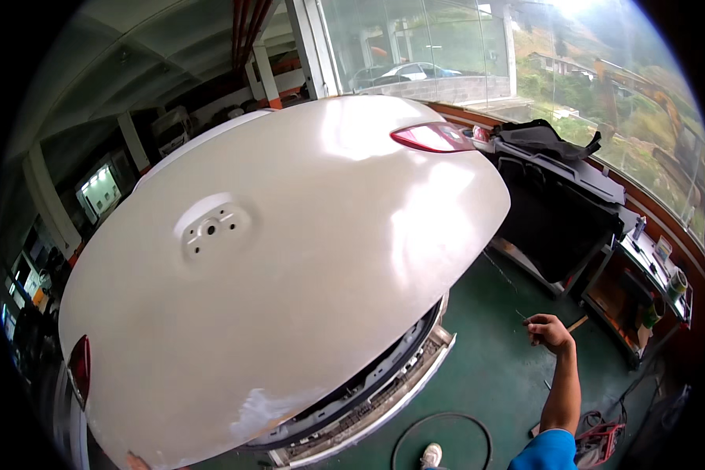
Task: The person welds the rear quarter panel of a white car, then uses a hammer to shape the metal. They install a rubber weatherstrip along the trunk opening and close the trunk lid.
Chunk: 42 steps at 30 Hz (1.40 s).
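A large cream-white car tailgate (305,211) fills the middle, with a recess of several holes and a red tail light near each end. On its lower part is a whitish, uneven patch (262,411). My right hand (548,333) is held out over the green floor, apart from the tailgate. Its fingers are closed in a pinch, and a thin, pale strip sticks out from them, too small to name. At the lower left, the fingers of my left hand (137,460) lie against the tailgate; most of that hand is out of frame.
Below the tailgate is the car's bumper (368,427). A black trim panel (552,219) stands at the right, beside a small work trolley (642,258) with tape rolls. A hose loop (440,419) and a red metal stand (599,442) are on the floor near my shoe (432,456).
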Tool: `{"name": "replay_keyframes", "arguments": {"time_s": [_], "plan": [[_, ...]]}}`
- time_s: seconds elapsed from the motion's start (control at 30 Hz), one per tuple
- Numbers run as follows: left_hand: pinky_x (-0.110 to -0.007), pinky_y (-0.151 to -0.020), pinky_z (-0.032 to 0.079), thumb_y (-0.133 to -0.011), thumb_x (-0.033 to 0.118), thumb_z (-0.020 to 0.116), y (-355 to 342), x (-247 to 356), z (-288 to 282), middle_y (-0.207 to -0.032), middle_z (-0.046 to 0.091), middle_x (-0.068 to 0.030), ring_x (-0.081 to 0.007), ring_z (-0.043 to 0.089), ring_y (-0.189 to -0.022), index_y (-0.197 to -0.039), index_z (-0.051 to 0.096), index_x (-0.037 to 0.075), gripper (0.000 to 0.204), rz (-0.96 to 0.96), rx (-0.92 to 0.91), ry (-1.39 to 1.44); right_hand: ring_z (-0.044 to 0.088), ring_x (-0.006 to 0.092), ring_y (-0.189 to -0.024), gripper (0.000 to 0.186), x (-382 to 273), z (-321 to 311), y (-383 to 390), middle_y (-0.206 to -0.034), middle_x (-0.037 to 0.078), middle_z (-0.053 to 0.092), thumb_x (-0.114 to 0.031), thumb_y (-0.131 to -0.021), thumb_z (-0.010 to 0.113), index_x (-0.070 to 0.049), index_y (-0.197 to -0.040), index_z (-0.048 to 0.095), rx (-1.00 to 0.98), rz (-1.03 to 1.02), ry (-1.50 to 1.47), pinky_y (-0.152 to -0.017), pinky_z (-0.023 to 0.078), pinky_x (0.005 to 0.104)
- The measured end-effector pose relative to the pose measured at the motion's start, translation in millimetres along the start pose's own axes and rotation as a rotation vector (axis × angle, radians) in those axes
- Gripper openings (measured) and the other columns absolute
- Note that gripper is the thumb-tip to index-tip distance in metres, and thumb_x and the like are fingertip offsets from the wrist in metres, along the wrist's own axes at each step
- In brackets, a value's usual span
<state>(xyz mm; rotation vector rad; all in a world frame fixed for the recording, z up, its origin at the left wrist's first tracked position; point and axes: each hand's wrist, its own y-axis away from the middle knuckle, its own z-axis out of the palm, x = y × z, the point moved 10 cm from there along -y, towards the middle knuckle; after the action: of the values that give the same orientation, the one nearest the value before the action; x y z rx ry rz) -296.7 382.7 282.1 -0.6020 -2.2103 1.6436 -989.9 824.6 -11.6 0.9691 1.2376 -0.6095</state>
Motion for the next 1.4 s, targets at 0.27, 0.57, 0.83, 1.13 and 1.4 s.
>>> {"name": "replay_keyframes", "arguments": {"time_s": [0.27, 0.57, 0.83, 1.13, 1.4], "plan": [[-0.063, -0.12, 0.028, -0.094, 0.035, 0.074, 120, -6, -1, -0.155, 0.04, -0.032, -0.0513, 0.036, -0.145, -0.147, 0.044, -0.006, 0.074, -0.171, -0.307, 0.159, 0.064, 0.0204, -0.054, 0.021, 143, -73, 45, -0.075, 0.011, 0.068, -0.007, -0.085, 0.073, 0.006, -0.102, 0.072, 0.307, 0.195, 0.283, -0.046, 0.054, 0.0335], [-0.056, -0.118, 0.032, -0.093, 0.009, 0.064, 144, -11, 5, -0.154, 0.042, -0.0305, -0.0488, 0.038, -0.145, -0.144, 0.047, -0.01, 0.057, -0.224, -0.482, 0.388, 0.061, 0.0209, -0.047, 0.021, 222, -44, 46, -0.073, 0.013, 0.067, -0.009, -0.087, 0.069, 0.004, -0.103, 0.07, 0.299, 0.301, 0.281, -0.042, 0.051, 0.0351], [-0.048, -0.107, 0.044, -0.102, 0.035, 0.061, -108, 100, 134, -0.135, 0.065, -0.0177, -0.0363, 0.06, -0.125, -0.131, 0.065, 0.0, 0.045, 0.184, -0.393, 0.394, 0.059, 0.0171, -0.047, 0.019, 238, 19, 43, -0.072, 0.009, 0.067, -0.011, -0.087, 0.071, 0.002, -0.102, 0.071, 0.199, 0.382, 0.312, -0.043, 0.053, 0.0333], [-0.047, -0.107, 0.044, -0.103, 0.04, 0.057, -38, 120, 157, -0.136, 0.066, -0.0166, -0.0356, 0.061, -0.126, -0.131, 0.065, 0.003, 0.048, 0.23, -0.573, 0.356, 0.06, 0.0192, -0.05, 0.013, 283, -1, 77, -0.07, 0.011, 0.067, -0.005, -0.085, 0.074, 0.004, -0.094, 0.071, 0.258, 0.54, 0.331, -0.042, 0.048, 0.0344], [-0.053, -0.121, 0.028, -0.1, 0.044, 0.058, 93, 129, 166, -0.158, 0.044, -0.0218, -0.0404, 0.039, -0.147, -0.151, 0.047, -0.001, 0.068, 0.268, -0.734, 0.32, 0.065, 0.0209, -0.054, 0.025, 297, -6, 66, -0.071, 0.012, 0.068, 0.001, -0.077, 0.077, 0.006, -0.1, 0.069, 0.348, 0.449, 0.299, -0.044, 0.049, 0.0344]]}}
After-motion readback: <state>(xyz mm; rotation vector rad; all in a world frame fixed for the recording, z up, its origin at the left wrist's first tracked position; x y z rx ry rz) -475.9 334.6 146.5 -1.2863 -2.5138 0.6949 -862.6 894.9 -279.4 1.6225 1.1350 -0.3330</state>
